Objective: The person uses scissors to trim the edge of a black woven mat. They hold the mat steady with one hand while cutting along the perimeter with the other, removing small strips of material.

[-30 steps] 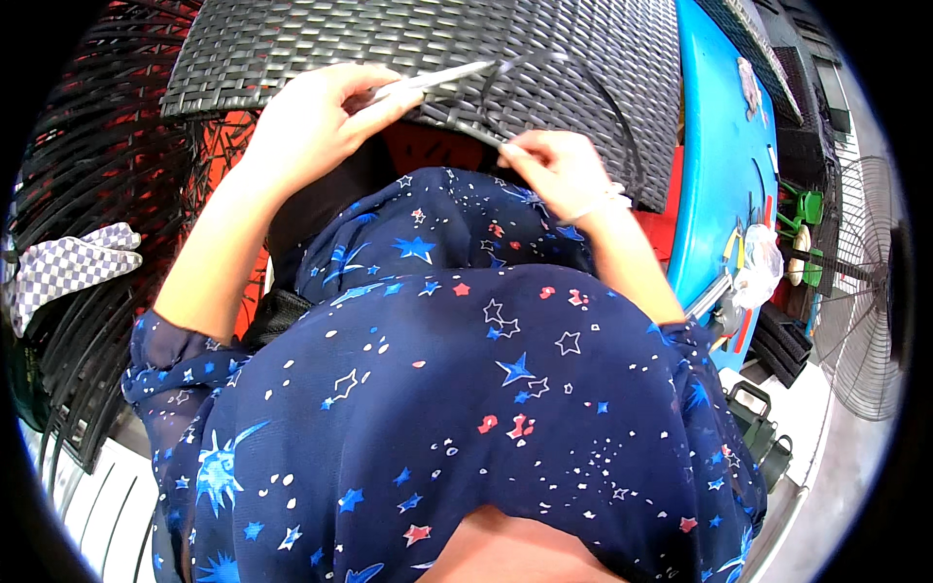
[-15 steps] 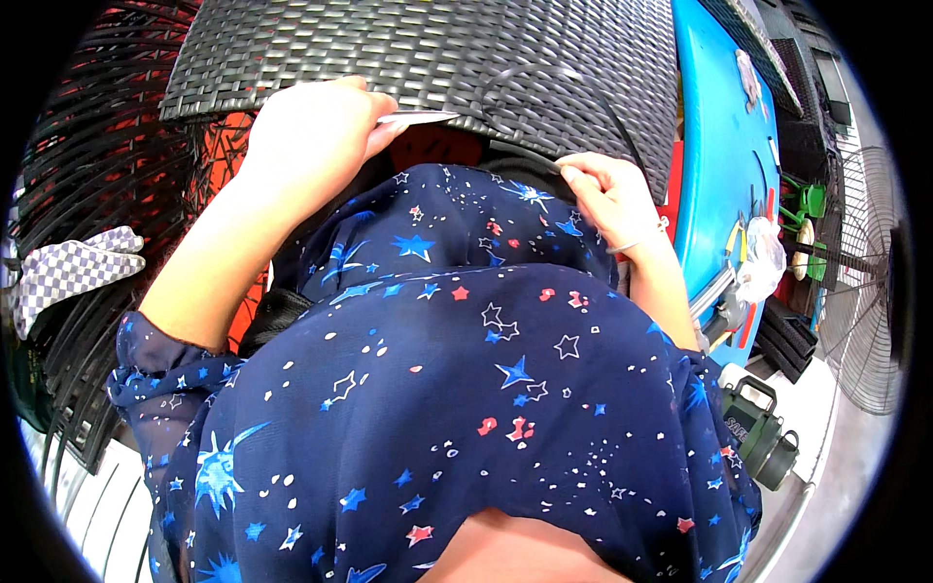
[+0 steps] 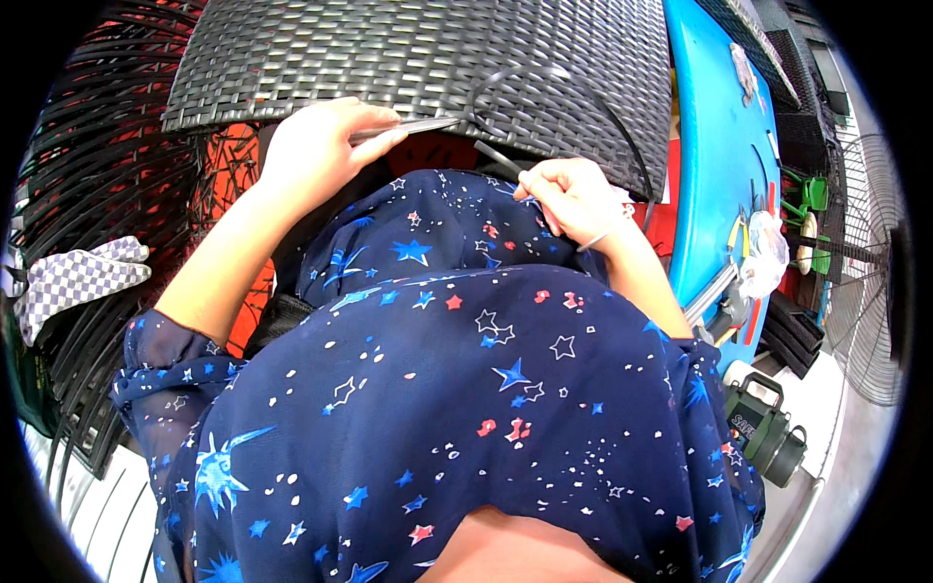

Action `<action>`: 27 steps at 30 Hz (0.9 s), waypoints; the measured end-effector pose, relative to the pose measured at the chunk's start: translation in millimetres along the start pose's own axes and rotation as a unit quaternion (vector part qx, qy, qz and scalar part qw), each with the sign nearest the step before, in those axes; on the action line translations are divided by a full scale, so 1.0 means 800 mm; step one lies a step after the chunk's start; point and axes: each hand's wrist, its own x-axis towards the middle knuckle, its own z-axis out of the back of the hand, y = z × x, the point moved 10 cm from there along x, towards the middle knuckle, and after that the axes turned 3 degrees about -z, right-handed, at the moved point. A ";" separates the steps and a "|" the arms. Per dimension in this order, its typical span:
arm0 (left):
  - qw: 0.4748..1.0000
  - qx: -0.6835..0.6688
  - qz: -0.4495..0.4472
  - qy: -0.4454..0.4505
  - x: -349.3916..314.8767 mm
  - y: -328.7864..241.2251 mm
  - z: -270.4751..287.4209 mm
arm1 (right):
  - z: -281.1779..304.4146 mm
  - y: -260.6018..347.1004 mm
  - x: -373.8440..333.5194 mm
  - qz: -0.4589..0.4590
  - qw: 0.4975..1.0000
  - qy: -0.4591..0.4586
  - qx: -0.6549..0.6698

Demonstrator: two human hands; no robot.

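Note:
A black woven wicker panel [image 3: 408, 58] stretches across in front of me, its near edge over my lap. My left hand [image 3: 316, 146] is closed around a slim, pointed silver metal tool [image 3: 428, 125], whose tip lies at the panel's near edge. In a pinch, my right hand [image 3: 569, 199] holds a flat black strip [image 3: 498, 157]; the strip's free end points up and left toward the tool tip, apart from it. A black strand [image 3: 622, 136] loops over the panel and runs down toward my right wrist. Whether both are one strip I cannot tell.
Bent black strands [image 3: 107, 126] hang at the left, with a checkered glove [image 3: 83, 277] on them. At the right stands a blue table [image 3: 705, 146] with a clear plastic bag [image 3: 765, 255] and tools. Beyond are a fan [image 3: 865, 262] and a dark green jug [image 3: 763, 428].
My right hand has moved left with the strip, whose end now stands up clear of the panel edge. My left hand has come slightly down and right with the tool.

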 end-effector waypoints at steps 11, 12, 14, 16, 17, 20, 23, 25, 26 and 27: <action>0.998 -0.047 0.002 -0.039 -0.008 0.006 -0.004 | 0.005 0.013 0.024 0.015 0.999 -0.050 -0.006; 0.998 -0.049 -0.003 -0.046 -0.009 0.007 -0.003 | 0.001 0.014 0.027 0.020 0.999 -0.045 -0.001; 0.997 -0.058 -0.004 -0.049 -0.009 0.008 -0.004 | -0.005 0.015 0.036 0.031 0.999 -0.035 0.009; 0.996 -0.073 0.008 -0.040 -0.008 0.010 -0.006 | -0.006 0.016 0.039 0.022 1.000 0.001 0.003; 0.997 -0.073 0.012 -0.032 -0.008 0.011 -0.006 | -0.003 0.016 0.040 0.019 1.000 0.016 -0.015; 0.997 -0.073 0.016 -0.013 -0.005 0.013 -0.008 | 0.025 0.026 0.043 0.061 0.972 -0.042 -0.222; 0.997 -0.073 0.010 -0.009 -0.004 0.015 -0.010 | 0.017 0.049 0.032 0.079 0.972 -0.057 -0.213; 0.997 -0.070 0.007 -0.014 -0.003 0.014 -0.008 | 0.001 0.049 0.032 0.033 0.988 -0.029 -0.151; 0.997 -0.071 0.007 -0.012 -0.003 0.014 -0.009 | -0.005 0.043 0.037 0.032 0.991 -0.017 -0.129; 0.997 -0.073 0.008 -0.010 -0.002 0.014 -0.011 | -0.010 0.036 0.042 0.049 0.995 -0.023 -0.079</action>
